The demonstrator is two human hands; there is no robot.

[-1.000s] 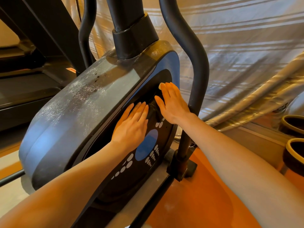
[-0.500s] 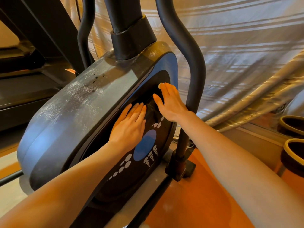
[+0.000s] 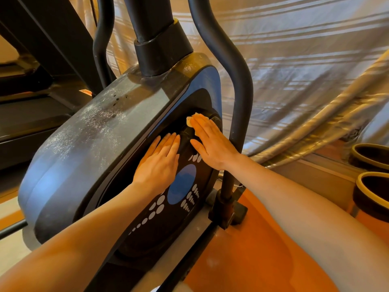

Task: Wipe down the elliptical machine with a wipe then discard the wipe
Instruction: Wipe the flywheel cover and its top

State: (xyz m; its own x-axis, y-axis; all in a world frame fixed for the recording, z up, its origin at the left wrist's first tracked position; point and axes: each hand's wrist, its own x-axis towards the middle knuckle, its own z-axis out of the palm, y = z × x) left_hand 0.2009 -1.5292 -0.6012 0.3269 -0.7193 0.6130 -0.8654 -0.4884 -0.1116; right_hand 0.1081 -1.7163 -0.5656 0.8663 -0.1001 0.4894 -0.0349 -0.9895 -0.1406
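Elliptical machine (image 3: 88,148) across the left and centre, its dusty grey-blue flywheel housing tilted toward the camera, black side disc facing right with a blue oval and pale dots printed on it. Thick black centre post (image 3: 155,32) rising from the housing top; curved black swing arm (image 3: 237,85) running down the right edge of the disc to a pivot near the orange floor (image 3: 263,260). Striped silvery curtain (image 3: 305,60) behind, bunched low at right; two dark round containers with yellowish rims (image 3: 372,190) at the far right edge. Both bare forearms reaching in from the bottom corners, converging on the disc. Left hand (image 3: 160,163) laid flat on the black disc just above the blue oval, fingers straight and close together, pointing up and right, palm pressed to the surface, holding nothing. Right hand (image 3: 210,140) flat too, fingers straight and together, pointing up and left over the raised hub of the disc, wrist just beside the swing arm. Wipe (image 3: 190,121) pinned under the right fingertips against the hub, only a small pale crumpled edge showing past them at the upper left. Hands near each other but apart, the dark hub between them.
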